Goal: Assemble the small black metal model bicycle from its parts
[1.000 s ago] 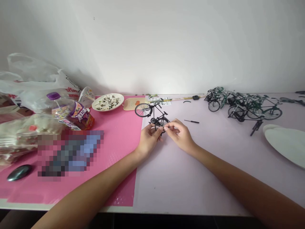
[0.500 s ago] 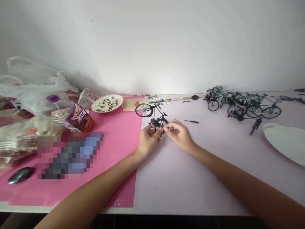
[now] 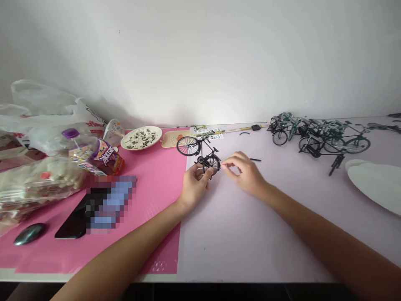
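A black miniature bicycle [image 3: 204,155] is tilted above the table, its rear wheel low and toward me. My left hand [image 3: 194,184] is closed on that wheel, thumb across the near side and fingers behind it. Just to the right, my right hand [image 3: 242,170] has its thumb and forefinger pinched together, close to the wheel's edge. Whatever is in that pinch is too small to make out. Beyond the right hand lies a small dark screwdriver [image 3: 255,159], partly covered by the fingers.
Several green and black miniature bicycles [image 3: 332,142] stand at the back right, near white plates [image 3: 376,184]. At left are a plate of small parts [image 3: 128,142], a bottle [image 3: 94,154], plastic bags [image 3: 40,179], a phone [image 3: 72,221] and a mouse [image 3: 30,234]. A beige tray [image 3: 171,144] sits behind the bicycle.
My right hand has drawn back from the wheel to the right, and now covers part of the screwdriver. My left hand and the bicycle are nearly where they were.
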A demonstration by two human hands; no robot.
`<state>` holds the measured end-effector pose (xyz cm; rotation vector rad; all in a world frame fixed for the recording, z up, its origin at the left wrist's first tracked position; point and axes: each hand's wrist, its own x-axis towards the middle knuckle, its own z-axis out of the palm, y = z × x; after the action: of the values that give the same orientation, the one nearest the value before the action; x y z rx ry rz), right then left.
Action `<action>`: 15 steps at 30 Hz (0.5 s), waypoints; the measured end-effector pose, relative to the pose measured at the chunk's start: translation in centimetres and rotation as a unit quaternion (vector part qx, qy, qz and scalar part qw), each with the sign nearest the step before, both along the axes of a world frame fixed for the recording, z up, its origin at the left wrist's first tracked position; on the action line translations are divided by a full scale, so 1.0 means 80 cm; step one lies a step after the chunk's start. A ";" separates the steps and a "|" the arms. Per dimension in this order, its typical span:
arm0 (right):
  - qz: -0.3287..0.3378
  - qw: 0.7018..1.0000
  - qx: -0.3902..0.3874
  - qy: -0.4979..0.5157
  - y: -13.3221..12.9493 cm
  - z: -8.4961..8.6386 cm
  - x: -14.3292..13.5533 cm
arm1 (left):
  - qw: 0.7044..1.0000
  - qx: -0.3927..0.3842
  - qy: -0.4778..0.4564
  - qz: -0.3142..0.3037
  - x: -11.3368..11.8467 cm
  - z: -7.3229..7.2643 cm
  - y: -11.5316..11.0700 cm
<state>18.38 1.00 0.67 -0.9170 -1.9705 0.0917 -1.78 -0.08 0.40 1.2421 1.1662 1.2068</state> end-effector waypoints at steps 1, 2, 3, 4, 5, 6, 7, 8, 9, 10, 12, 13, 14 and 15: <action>-0.031 0.998 0.018 -0.045 0.004 0.006 0.014 | 1.000 -0.003 0.001 0.004 0.000 0.000 0.001; -0.071 0.993 0.020 -0.091 0.009 0.011 0.029 | 1.000 -0.007 0.000 0.007 -0.001 0.000 0.001; -0.111 0.985 0.011 -0.131 0.014 0.014 0.046 | 1.000 -0.010 -0.003 0.010 -0.001 0.000 0.002; -0.153 0.973 -0.010 -0.170 0.020 0.015 0.062 | 1.000 -0.012 -0.006 0.012 -0.002 -0.001 0.002; -0.192 0.959 -0.035 -0.206 0.026 0.014 0.077 | 1.000 -0.013 -0.010 0.013 -0.002 -0.001 0.003; -0.223 0.943 -0.061 -0.238 0.032 0.011 0.090 | 1.000 -0.013 -0.013 0.014 -0.002 -0.001 0.003; -0.246 0.927 -0.088 -0.268 0.037 0.007 0.101 | 1.000 -0.013 -0.016 0.015 -0.002 -0.001 0.004; -0.261 0.912 -0.114 -0.294 0.042 0.003 0.109 | 1.000 -0.012 -0.018 0.016 -0.002 -0.001 0.004; -0.273 0.900 -0.137 -0.311 0.045 -0.002 0.115 | 1.000 -0.011 -0.020 0.016 -0.002 -0.001 0.004; -0.281 0.892 -0.155 -0.317 0.048 -0.007 0.119 | 1.000 -0.009 -0.022 0.016 -0.002 -0.001 0.004; -0.289 0.887 -0.176 -0.314 0.051 -0.013 0.120 | 1.000 -0.007 -0.023 0.017 -0.002 -0.001 0.005; -0.289 0.889 -0.180 -0.307 0.051 -0.015 0.119 | 1.000 -0.007 -0.023 0.020 -0.002 -0.001 0.005; -0.287 0.892 -0.180 -0.298 0.050 -0.015 0.117 | 0.999 -0.007 -0.023 0.022 -0.003 -0.001 0.006; -0.285 0.898 -0.180 -0.284 0.049 -0.015 0.114 | 0.999 -0.009 -0.022 0.026 -0.003 -0.001 0.006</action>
<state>27.51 4.93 -0.52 -1.9077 -2.1430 -0.1757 -2.03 0.40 0.34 1.1739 1.1805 1.2534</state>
